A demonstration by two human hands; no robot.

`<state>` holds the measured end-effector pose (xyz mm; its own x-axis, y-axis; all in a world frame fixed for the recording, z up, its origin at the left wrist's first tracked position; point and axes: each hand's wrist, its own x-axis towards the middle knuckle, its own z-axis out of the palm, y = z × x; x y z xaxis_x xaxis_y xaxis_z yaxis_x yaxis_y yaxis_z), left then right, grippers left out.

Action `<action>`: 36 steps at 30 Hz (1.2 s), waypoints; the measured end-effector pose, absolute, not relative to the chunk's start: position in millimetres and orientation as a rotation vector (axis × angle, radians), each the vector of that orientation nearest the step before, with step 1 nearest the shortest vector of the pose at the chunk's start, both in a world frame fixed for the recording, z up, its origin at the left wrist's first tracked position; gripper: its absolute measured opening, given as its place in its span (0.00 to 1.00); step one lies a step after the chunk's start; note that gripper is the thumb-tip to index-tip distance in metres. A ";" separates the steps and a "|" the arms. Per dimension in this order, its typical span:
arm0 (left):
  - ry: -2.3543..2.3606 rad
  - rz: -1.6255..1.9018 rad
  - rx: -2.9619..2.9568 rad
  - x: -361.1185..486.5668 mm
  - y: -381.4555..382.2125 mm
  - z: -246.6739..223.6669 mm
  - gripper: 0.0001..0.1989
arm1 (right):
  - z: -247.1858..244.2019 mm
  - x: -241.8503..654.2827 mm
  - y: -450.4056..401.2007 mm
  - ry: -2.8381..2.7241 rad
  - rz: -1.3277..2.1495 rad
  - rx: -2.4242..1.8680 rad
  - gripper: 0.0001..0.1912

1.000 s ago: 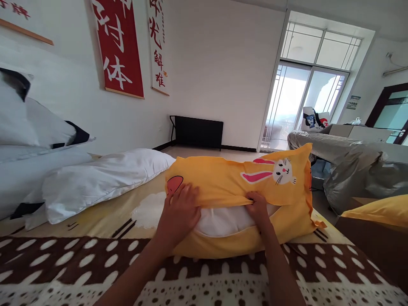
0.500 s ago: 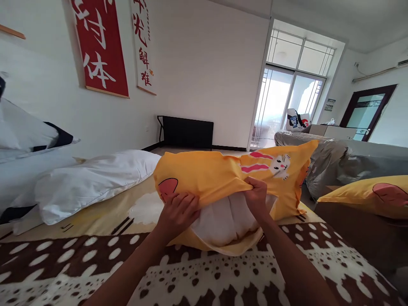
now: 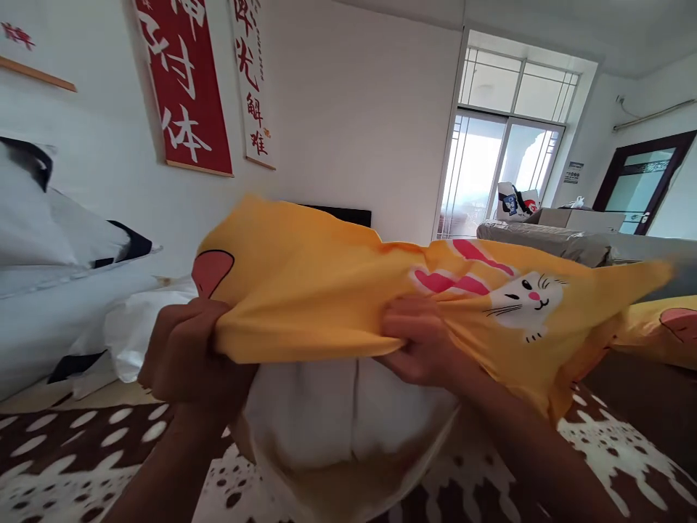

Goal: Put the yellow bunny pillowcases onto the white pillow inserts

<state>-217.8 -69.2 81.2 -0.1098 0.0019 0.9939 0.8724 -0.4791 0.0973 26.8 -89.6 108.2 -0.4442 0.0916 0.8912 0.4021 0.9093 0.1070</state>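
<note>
Brown-and-white blanket [image 3: 59, 457]; above it, yellow rabbit-print pillowcase [image 3: 310, 283], white pillow [image 3: 310, 407] inside, edge clenched in left hand [image 3: 185, 356] and right hand [image 3: 419, 341].

A red scroll [image 3: 210, 102] and a narrower white scroll [image 3: 253, 87] hang on the wall [image 3: 359, 109], left of a bright window [image 3: 482, 163]

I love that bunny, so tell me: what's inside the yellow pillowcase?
Something white, probably a pillow, shows through the opening of the yellow pillowcase. The pillowcase covers the rest, so anything deeper inside cannot be seen.
</note>
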 end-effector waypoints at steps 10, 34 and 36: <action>-1.192 -1.290 -1.980 -242.8 -12.6 11.0 0.06 | 36.9 10.0 -106.0 -2.231 -0.860 -0.838 0.07; -1.650 -0.630 -2.781 -276.6 9.6 -7.6 0.24 | -5.8 126.9 47.1 -2.259 -0.317 -1.322 0.15; -1.631 -0.658 -2.793 -278.5 7.1 -12.0 0.24 | -9.1 119.3 45.0 -2.166 -0.343 -1.269 0.15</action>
<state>-278.5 7.1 -12.0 0.4358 0.8626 0.2569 0.7994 -0.5021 0.3300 119.3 45.0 -9.1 -0.3638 0.7025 0.6117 0.8570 0.5097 -0.0757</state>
